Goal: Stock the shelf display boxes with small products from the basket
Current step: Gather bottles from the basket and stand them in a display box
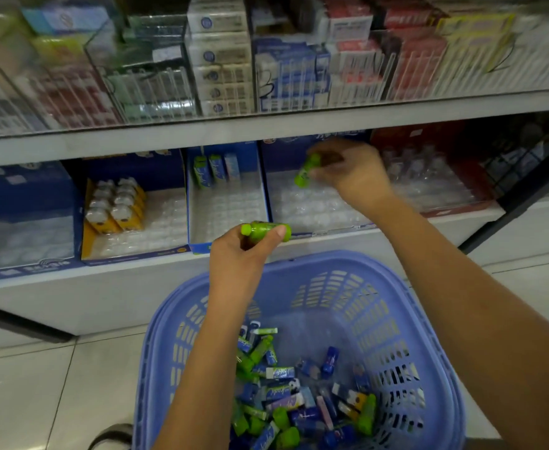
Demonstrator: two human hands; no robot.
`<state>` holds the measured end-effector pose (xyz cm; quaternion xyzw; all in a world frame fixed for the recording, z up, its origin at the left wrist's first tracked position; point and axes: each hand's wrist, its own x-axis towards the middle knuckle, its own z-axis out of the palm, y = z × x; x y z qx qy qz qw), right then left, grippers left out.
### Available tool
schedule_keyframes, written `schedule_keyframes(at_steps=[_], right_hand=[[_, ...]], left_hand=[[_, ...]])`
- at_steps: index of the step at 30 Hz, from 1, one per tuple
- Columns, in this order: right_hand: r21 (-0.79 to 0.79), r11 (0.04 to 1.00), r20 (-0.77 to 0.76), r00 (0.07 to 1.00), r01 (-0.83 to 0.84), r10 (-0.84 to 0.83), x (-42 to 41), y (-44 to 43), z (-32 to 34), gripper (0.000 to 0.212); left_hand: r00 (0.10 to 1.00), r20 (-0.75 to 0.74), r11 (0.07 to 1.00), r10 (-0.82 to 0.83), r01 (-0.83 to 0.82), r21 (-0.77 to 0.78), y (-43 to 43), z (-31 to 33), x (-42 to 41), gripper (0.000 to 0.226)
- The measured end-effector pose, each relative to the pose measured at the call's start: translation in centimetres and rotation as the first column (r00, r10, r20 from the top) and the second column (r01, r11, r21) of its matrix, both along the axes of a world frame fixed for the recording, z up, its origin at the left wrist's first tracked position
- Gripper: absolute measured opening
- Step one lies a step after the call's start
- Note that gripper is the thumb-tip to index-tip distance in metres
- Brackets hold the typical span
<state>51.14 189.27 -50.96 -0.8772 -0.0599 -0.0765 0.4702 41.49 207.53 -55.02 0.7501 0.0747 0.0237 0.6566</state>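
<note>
Right hand (352, 175) pinches tilted green tube (306, 173) over display box (318, 213), left hand (239, 254) grips second tube (266, 230); I fear tip-over from tilt.

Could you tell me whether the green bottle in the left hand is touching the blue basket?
Apart. The head view shows the green bottle, held in the left hand, above the blue basket, with white shelf front between them.

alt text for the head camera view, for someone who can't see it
A person's right hand holds a green bottle over a blue display box on a low shop shelf, while the left hand grips a second green bottle above a blue basket. The basket holds a heap of small green and blue products.
</note>
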Motion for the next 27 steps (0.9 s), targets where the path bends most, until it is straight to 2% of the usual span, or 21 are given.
schedule_keyframes(at_steps=[2, 4, 7, 10, 14, 19, 23, 27], right_hand=[[-0.193, 0.981, 0.016, 0.999, -0.028, 0.031, 2.7, 1.2, -0.2, 0.026], [-0.285, 0.958, 0.008, 0.999, -0.032, 0.036, 4.7, 2.1, -0.6, 0.021], [-0.269, 0.961, -0.055, 0.997, -0.064, 0.051, 6.7, 3.0, -1.6, 0.019], [-0.32, 0.939, -0.093, 0.99, -0.127, 0.103, 7.8, 3.7, -2.3, 0.032], [-0.357, 0.92, -0.119, 0.984, -0.164, 0.129, 8.7, 3.8, -3.1, 0.04], [-0.31, 0.937, -0.09, 0.986, -0.162, 0.141, 8.6, 4.1, -3.6, 0.039], [-0.376, 0.919, -0.029, 0.993, -0.12, 0.118, 8.4, 4.0, -3.6, 0.028], [-0.465, 0.876, -0.09, 0.992, -0.124, 0.093, 8.5, 4.4, -3.3, 0.029]], left_hand=[[1.0, -0.003, 0.999, 0.023, -0.024, -0.029, 0.3, -0.2, 0.2, 0.009], [0.999, -0.004, 0.998, 0.05, -0.05, -0.037, 0.7, -0.5, 0.4, 0.014], [0.999, -0.01, 0.997, 0.052, -0.052, -0.049, 1.1, -0.9, 0.9, 0.022], [1.0, 0.009, 0.993, 0.014, -0.013, -0.115, 1.0, -1.2, 1.2, 0.013], [0.999, -0.031, 0.971, -0.034, 0.026, -0.239, 0.9, -1.7, 1.6, 0.018], [0.998, -0.023, 0.971, -0.056, 0.049, -0.233, 0.9, -2.2, 1.6, 0.013], [0.996, -0.046, 0.967, -0.081, 0.067, -0.247, 0.6, -2.1, 1.5, 0.011], [0.988, -0.087, 0.945, -0.13, 0.096, -0.314, 0.2, -1.6, 1.2, 0.02]])
